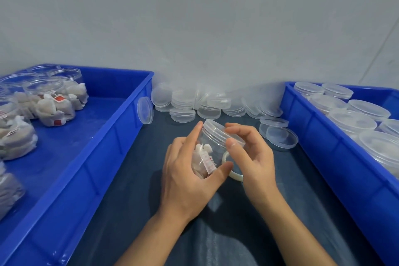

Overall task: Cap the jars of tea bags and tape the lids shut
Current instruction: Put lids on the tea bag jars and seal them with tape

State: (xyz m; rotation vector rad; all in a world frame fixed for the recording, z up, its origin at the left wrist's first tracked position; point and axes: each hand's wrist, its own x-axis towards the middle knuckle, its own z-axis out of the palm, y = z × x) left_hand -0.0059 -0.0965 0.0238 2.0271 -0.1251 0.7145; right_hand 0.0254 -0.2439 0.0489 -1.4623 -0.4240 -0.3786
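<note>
2 blue bins (138, 101), 2 hands (185, 179). 1 capped jar (212, 147) held, 1 tape roll (234, 174). Approx 9 open jars (49, 101) in left bin. Loose lids (183, 101): too many, overlapping, can't count.

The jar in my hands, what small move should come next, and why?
Probably pull tape from the roll and run it around the lid's seam. The lid already sits on the jar, the left hand holds the jar in its grip, and the right hand touches the lid edge with the roll just beneath. Whether any tape is on yet I can't tell.
</note>
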